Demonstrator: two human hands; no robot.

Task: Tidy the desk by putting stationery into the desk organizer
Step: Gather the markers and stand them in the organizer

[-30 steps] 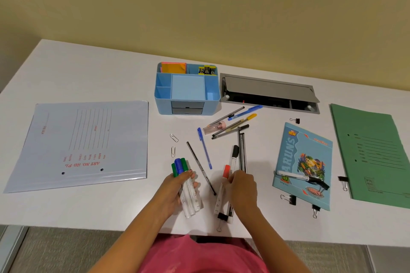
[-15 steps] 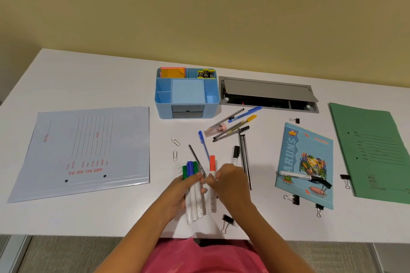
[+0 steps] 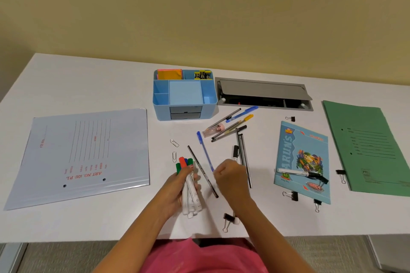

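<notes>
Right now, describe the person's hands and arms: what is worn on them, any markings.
The left hand and right hand are bare: no gloves, rings, watch or bracelet show. Both forearms are uncovered, no sleeve in view. A pink top shows at the bottom edge.

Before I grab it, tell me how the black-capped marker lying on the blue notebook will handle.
The black-capped marker looks round-barrelled, so a push would probably roll it off the blue notebook. Its slim plastic body seems stiff and light.
</notes>
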